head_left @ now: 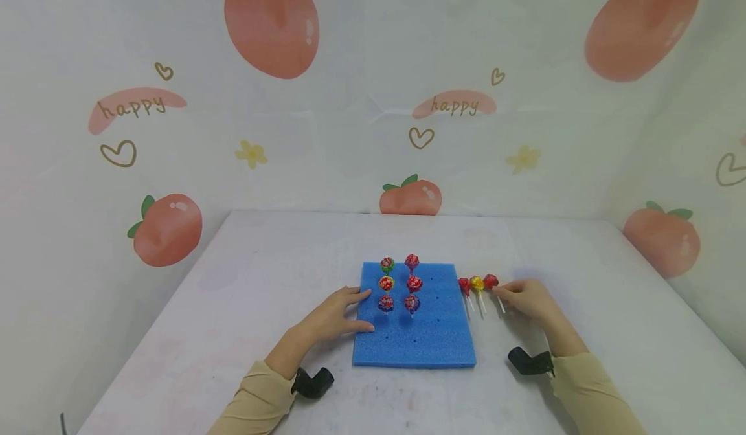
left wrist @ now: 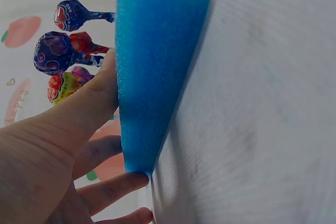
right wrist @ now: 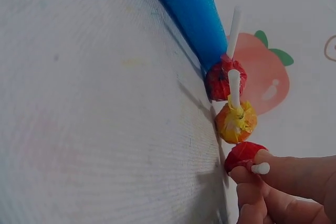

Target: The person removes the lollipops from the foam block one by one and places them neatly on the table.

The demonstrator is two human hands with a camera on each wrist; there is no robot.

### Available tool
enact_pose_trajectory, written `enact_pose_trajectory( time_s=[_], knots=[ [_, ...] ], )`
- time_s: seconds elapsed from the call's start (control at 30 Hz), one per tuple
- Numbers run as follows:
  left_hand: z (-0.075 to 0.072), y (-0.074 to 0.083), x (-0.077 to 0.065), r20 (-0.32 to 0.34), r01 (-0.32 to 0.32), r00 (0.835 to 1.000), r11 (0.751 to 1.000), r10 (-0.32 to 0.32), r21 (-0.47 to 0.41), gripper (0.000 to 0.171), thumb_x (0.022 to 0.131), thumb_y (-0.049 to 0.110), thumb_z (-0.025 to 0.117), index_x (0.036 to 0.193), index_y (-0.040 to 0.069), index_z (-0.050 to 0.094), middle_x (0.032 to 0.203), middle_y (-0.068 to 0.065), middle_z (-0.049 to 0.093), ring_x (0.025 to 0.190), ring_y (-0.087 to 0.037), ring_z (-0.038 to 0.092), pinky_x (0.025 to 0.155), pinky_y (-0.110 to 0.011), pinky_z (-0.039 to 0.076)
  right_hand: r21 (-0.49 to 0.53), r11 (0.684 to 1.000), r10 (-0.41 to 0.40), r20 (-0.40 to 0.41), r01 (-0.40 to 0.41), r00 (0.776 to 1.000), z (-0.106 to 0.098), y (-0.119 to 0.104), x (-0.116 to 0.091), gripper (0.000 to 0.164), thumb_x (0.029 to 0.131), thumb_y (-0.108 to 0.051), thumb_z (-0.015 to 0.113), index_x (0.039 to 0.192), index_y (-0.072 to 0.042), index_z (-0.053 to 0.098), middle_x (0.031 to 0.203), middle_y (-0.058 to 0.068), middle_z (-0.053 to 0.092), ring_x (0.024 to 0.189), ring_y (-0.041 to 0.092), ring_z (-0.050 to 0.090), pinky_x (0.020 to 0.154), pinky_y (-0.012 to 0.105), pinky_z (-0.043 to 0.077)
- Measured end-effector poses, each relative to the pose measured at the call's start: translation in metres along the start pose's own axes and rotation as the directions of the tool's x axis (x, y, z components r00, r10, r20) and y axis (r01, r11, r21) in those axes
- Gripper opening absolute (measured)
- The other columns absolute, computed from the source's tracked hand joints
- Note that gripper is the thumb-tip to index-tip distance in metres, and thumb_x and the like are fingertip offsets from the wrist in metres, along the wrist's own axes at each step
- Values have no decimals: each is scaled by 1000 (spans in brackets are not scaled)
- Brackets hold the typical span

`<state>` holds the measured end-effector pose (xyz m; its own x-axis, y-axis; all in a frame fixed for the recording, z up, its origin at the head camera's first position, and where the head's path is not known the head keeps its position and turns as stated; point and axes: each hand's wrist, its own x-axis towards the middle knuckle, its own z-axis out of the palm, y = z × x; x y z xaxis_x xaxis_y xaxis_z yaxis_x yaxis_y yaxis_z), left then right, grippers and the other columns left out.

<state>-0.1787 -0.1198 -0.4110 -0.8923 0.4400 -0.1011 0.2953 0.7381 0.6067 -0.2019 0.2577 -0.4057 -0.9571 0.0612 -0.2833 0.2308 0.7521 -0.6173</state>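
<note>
The rightmost red lollipop is lying to the right of the blue foam board, at the far end of a short row on the tabletop. The right hand is reaching it from the right and is plainly the nearer one; its thumb and index finger are closing in a pinch near the candy's neck. Between this lollipop and the board, a yellow lollipop and a second red lollipop are lying side by side, the latter just beside the board's edge. In the head view all three sticks are pointing back toward the person, the candy ends facing away.

The left hand is resting on the board's left edge, thumb and index finger spread well apart and holding no lollipop. Six wrapped lollipops are standing upright in the foam in two columns, with small dark holes showing around them.

The right wrist view is showing the pinched candy's white stick nearly end-on; whether the candy is touching the tabletop, I cannot tell. The left wrist view is revealing the foam's thick side, with the other fingers reaching down along it, which the head view is hiding.
</note>
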Motion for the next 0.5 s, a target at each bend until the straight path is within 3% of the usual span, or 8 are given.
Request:
enact_pose_trajectory(
  time_s=[0.5],
  knots=[
    [1,-2,2,0,8,1000,1000,-8,-9,73,79,40,71,140,11,44,146,-18,39,138,-41,29,110,-57,29,-6,999,-46,-1,46,999,2,2,0,41,89,-34,60,95,5,68,75,5,61,71,17,50,57,25,39]
  ],
)
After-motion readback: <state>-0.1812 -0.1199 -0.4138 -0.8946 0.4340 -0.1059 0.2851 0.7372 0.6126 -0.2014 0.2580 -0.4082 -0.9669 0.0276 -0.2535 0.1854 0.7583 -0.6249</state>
